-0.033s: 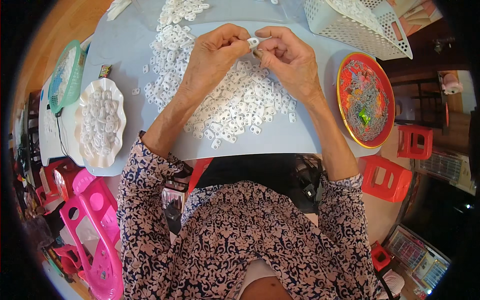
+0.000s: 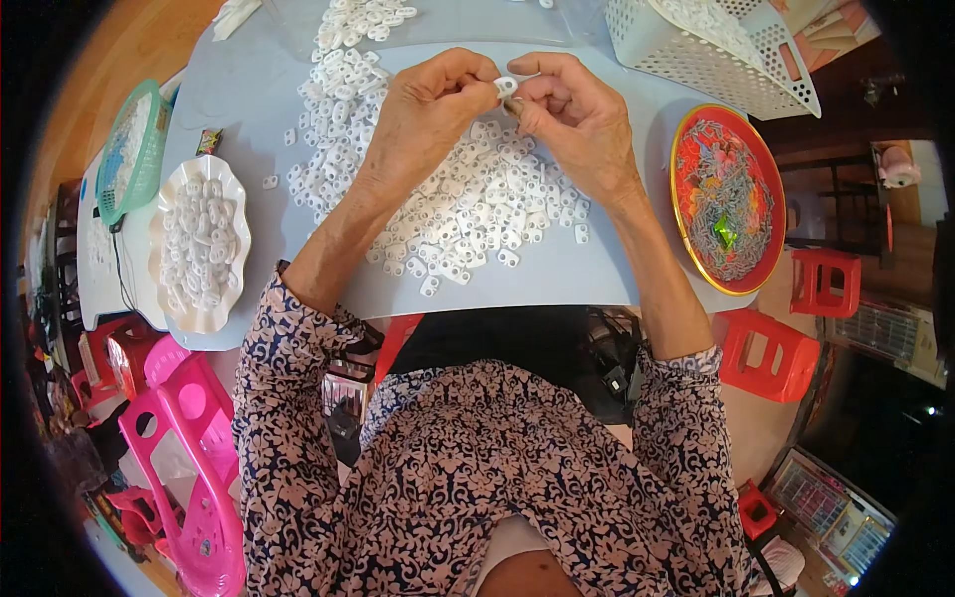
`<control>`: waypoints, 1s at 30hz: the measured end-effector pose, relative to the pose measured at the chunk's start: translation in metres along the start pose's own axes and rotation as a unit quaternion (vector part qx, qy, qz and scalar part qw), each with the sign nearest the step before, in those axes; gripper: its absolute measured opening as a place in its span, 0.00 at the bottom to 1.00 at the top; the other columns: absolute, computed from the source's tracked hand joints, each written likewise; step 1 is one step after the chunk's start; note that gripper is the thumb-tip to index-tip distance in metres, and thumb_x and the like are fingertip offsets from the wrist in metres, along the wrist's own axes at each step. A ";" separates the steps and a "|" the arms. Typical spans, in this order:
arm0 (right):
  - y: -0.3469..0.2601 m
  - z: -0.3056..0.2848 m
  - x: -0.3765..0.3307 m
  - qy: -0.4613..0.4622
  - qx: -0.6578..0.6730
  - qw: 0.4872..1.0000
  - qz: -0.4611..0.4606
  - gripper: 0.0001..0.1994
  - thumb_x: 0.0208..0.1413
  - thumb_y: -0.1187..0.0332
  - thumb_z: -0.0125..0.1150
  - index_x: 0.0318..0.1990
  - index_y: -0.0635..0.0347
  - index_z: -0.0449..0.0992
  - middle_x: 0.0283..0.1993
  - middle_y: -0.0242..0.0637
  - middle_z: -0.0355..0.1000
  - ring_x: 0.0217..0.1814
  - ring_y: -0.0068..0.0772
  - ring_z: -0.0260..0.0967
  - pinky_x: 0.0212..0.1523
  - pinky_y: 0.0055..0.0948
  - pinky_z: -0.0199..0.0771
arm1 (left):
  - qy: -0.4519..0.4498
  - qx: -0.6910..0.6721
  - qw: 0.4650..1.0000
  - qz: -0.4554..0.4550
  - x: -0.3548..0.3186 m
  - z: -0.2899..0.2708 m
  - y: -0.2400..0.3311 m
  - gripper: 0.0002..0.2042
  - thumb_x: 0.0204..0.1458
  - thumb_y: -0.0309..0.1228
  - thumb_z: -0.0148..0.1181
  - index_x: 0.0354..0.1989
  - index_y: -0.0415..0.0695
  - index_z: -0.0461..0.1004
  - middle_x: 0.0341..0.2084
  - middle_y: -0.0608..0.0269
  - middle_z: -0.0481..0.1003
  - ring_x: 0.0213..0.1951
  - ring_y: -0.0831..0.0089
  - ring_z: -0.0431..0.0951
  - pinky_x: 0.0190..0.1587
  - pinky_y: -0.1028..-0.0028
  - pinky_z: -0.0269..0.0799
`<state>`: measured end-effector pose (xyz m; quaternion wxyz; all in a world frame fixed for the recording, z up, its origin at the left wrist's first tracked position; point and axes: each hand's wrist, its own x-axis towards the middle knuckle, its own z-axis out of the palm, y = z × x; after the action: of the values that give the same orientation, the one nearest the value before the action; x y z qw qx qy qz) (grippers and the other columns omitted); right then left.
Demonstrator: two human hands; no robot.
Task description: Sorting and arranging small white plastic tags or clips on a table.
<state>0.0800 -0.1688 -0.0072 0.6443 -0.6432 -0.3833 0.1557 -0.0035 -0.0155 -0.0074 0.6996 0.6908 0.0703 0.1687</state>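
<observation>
Above a heap of small white plastic pieces point(image 2: 468, 214), oval with two holes each, my hands meet over the table. My left hand point(image 2: 438, 104) pinches one white two-holed piece point(image 2: 505, 87) between thumb and fingers. Close against it is my right hand point(image 2: 577, 114), thumb pressed to curled fingers; whatever lies in that pinch is too small to make out. A red oval dish with a gold rim point(image 2: 678, 204), to the right, holds many thin grey pieces point(image 2: 731, 189) and a green wrapper point(image 2: 725, 232). On the left, a scalloped white dish point(image 2: 237, 249) is filled with white pieces.
A white perforated basket point(image 2: 686, 60) stands at the far right of the pale blue table point(image 2: 497, 292). A green basket point(image 2: 107, 194) and a small wrapped packet point(image 2: 209, 141) are on the left. Red stools point(image 2: 771, 355) and a pink plastic chair point(image 2: 194, 448) stand around the table.
</observation>
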 end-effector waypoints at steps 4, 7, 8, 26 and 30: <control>-0.002 0.001 -0.001 0.008 -0.020 1.000 -0.008 0.13 0.50 0.78 0.57 0.45 0.65 0.72 0.29 0.30 0.73 0.29 0.14 0.67 0.31 0.16 0.69 | -0.025 0.015 0.999 0.014 0.000 0.001 -0.001 0.05 0.51 0.25 0.55 0.34 0.38 0.75 0.21 0.75 0.70 0.24 0.89 0.64 0.25 0.85 0.57; 0.001 0.000 0.000 0.017 -0.018 0.999 -0.020 0.12 0.50 0.78 0.57 0.44 0.65 0.72 0.28 0.30 0.73 0.28 0.15 0.67 0.31 0.16 0.70 | -0.027 0.043 0.999 0.006 0.000 0.002 0.002 0.06 0.52 0.28 0.53 0.32 0.38 0.74 0.20 0.74 0.70 0.24 0.88 0.64 0.26 0.84 0.58; 0.002 0.000 0.000 0.023 -0.012 0.999 -0.028 0.12 0.50 0.78 0.57 0.43 0.65 0.72 0.28 0.31 0.73 0.28 0.15 0.67 0.31 0.16 0.70 | -0.029 0.060 0.998 -0.004 0.000 0.003 0.004 0.07 0.54 0.29 0.52 0.31 0.38 0.73 0.20 0.72 0.70 0.24 0.87 0.64 0.26 0.83 0.59; -0.002 0.005 -0.003 0.025 0.014 0.999 -0.015 0.11 0.52 0.78 0.56 0.44 0.66 0.71 0.29 0.31 0.72 0.28 0.15 0.67 0.30 0.16 0.69 | -0.085 0.193 0.976 0.059 -0.003 0.001 0.008 0.14 0.59 0.35 0.42 0.25 0.39 0.64 0.14 0.65 0.63 0.20 0.78 0.60 0.24 0.74 0.60; -0.002 0.006 -0.003 0.030 0.004 0.999 -0.025 0.10 0.52 0.78 0.56 0.43 0.66 0.72 0.29 0.30 0.72 0.28 0.15 0.66 0.29 0.16 0.68 | -0.086 0.199 0.973 0.083 -0.002 -0.001 0.003 0.14 0.60 0.35 0.42 0.26 0.40 0.64 0.14 0.64 0.62 0.20 0.77 0.60 0.24 0.74 0.61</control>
<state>0.0730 -0.1669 -0.0065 0.6619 -0.6352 -0.3791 0.1212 -0.0060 -0.0157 -0.0048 0.5351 0.8315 -0.0161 0.1487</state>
